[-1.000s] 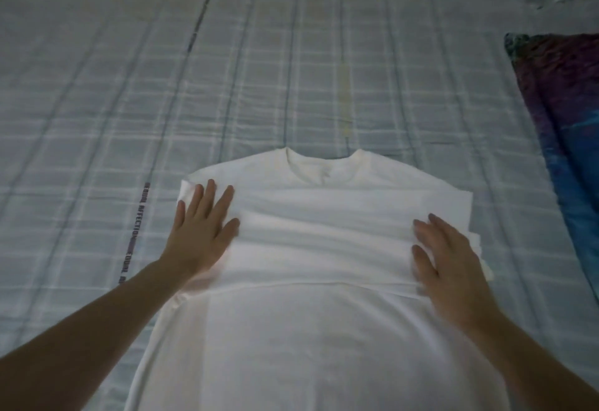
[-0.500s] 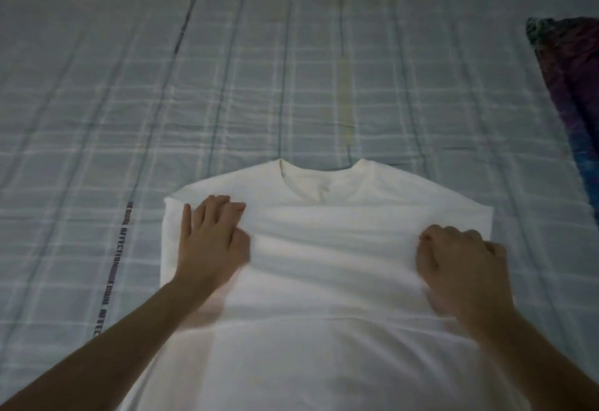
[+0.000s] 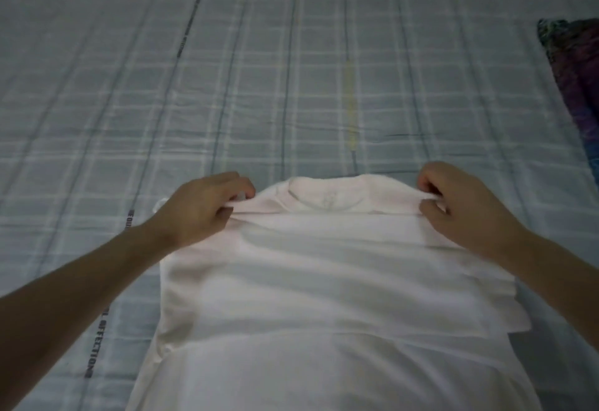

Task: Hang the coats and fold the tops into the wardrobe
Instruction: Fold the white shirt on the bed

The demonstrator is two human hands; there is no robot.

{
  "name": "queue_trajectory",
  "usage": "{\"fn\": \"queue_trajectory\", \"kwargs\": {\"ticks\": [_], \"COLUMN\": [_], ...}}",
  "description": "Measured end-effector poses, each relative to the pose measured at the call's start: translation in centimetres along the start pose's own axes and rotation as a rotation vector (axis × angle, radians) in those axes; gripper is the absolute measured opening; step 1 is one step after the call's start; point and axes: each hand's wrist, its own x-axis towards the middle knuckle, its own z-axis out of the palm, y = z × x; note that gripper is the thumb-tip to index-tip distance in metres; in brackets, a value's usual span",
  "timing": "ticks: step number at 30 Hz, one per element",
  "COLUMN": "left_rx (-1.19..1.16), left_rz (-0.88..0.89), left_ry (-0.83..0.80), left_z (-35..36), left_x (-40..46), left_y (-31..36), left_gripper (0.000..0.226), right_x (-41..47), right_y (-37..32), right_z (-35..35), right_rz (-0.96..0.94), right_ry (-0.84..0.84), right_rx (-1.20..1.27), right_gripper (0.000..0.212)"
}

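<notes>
Here, left hand [image 3: 201, 206] and right hand [image 3: 453, 203] pinching white top [image 3: 324, 281] shoulders, on checked bedsheet [image 3: 259, 86]

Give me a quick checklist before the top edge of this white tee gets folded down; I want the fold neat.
1. Left hand pinches the shoulder edge of the white cotton T-shirt: ok.
2. Right hand pinches the opposite shoulder edge: ok.
3. Both grips level, either side of the round neckline: ok.
4. Sleeves tucked across the body: ok, though layers stick out unevenly at the right.
5. Lower hem lying flat: cannot tell, out of view.
6. Shirt resting on the pale blue checked bedsheet, apart from the dark purple-blue cloth: ok.
</notes>
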Motion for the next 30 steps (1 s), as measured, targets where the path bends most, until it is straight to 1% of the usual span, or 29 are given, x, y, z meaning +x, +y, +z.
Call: {"fn": "queue_trajectory", "kwargs": {"ticks": [2,4,6,8,9,10,11,13,14,16,18,19,20,22,23,25,26,27,29,30], "left_rx": [0.118,0.252,0.301,0.238,0.183,0.125,0.084,0.051,0.06,0.154,0.309,0.341,0.326,0.25,0.23,0.208,0.164,0.109,0.046,0.038], "left_rz": [0.129,0.202,0.217,0.178,0.152,0.12,0.086,-0.005,-0.046,-0.058,-0.021,-0.034,-0.083,-0.194,-0.218,-0.219,-0.226,-0.23,-0.25,-0.27], "left_ry": [0.082,0.114,0.036,-0.1,-0.132,-0.127,-0.091,0.003,0.023,-0.003,-0.104,-0.171,-0.219,-0.248,-0.241,-0.225,-0.204,-0.164,-0.122,-0.159], "left_z": [0.6,1.7,3.3,4.0,3.9,3.5,2.9,1.9,1.6,1.6,2.3,2.6,2.9,4.0,4.7,5.2,4.9,4.4,2.8,1.8], "left_x": [-2.4,-4.5,-6.2,-7.3,-7.5,-7.4,-7.0,-6.0,-5.6,-5.1,-5.6,-6.2,-6.9,-8.5,-9.3,-9.8,-9.5,-9.0,-7.6,-7.0], "left_y": [0.3,0.7,0.8,0.7,0.6,0.5,0.4,-0.1,-0.6,-1.7,-3.1,-3.6,-4.0,-4.5,-4.7,-4.7,-4.5,-4.4,-3.8,-3.6], "left_gripper": [0.038,0.038,0.034,0.037,0.04,0.042,0.043,0.041,0.039,0.041,0.05,0.056,0.059,0.06,0.059,0.056,0.057,0.057,0.054,0.051], "right_x": [-3.0,-5.4,-7.2,-8.6,-8.9,-9.0,-8.9,-7.9,-7.3,-6.4,-6.2,-6.2,-6.3,-7.0,-7.3,-7.3,-7.1,-6.8,-6.1,-5.6], "right_y": [0.2,0.7,1.3,1.8,1.9,1.9,1.9,2.1,2.2,2.4,2.6,2.7,2.8,3.1,3.3,3.8,4.2,4.4,4.5,4.3], "right_z": [0.2,0.8,1.6,2.3,2.4,2.4,2.2,1.6,1.2,0.6,0.2,0.2,0.2,0.3,0.2,-0.1,-0.2,-0.4,-1.3,-1.7], "right_rz": [-0.094,-0.18,-0.243,-0.243,-0.222,-0.198,-0.162,-0.077,-0.035,0.004,0.04,0.061,0.091,0.168,0.185,0.201,0.188,0.164,0.142,0.131], "right_ry": [0.052,0.043,-0.028,-0.118,-0.134,-0.121,-0.105,-0.07,-0.057,-0.048,-0.114,-0.165,-0.215,-0.34,-0.344,-0.277,-0.267,-0.301,-0.433,-0.493], "right_rx": [-0.081,-0.174,-0.296,-0.338,-0.328,-0.328,-0.354,-0.458,-0.504,-0.572,-0.577,-0.545,-0.494,-0.361,-0.302,-0.226,-0.222,-0.226,-0.238,-0.292], "right_gripper": [0.006,0.014,0.021,0.031,0.034,0.039,0.048,0.071,0.074,0.061,0.047,0.044,0.045,0.048,0.049,0.045,0.044,0.044,0.039,0.035]}}
